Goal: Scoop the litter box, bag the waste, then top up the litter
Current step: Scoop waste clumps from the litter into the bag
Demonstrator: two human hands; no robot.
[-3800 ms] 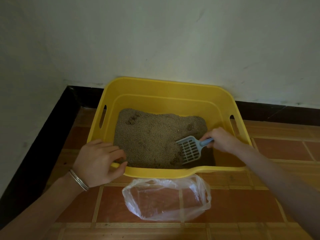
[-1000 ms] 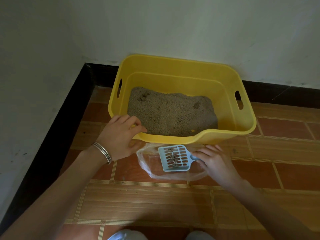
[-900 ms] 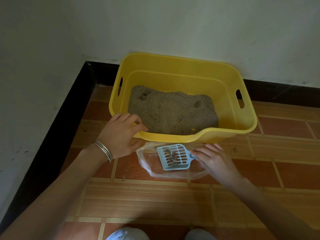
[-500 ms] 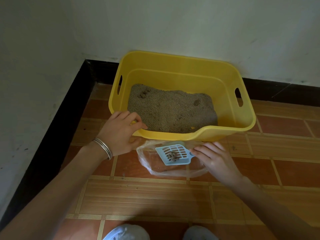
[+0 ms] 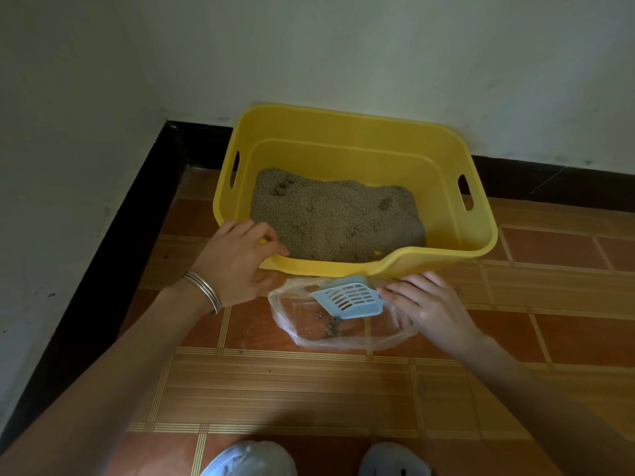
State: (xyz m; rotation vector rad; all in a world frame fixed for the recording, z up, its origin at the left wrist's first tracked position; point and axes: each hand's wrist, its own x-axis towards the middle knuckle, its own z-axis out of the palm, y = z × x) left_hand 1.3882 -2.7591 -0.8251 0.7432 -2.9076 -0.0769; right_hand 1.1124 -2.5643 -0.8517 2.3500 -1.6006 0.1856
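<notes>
Now the blue slotted plastic scoop (image 5: 348,297), gripped by the right hand (image 5: 426,304), has tipped empty; its dark clumps (image 5: 331,325) lie in the clear plastic bag (image 5: 309,334) below. The left hand (image 5: 237,262) holds the yellow plastic litter box (image 5: 446,252) by its rim. One load looks bagged.

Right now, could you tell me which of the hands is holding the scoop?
The right hand grips the blue scoop over the clear bag; the left hand holds the yellow litter box's near rim.

The box (image 5: 343,127) sits against the wall (image 5: 343,46), litter (image 5: 336,218) in it. Before it lies the bag (image 5: 343,342), scoop (image 5: 350,297) above; my left hand (image 5: 237,266) left, right hand (image 5: 427,305) right.
</notes>
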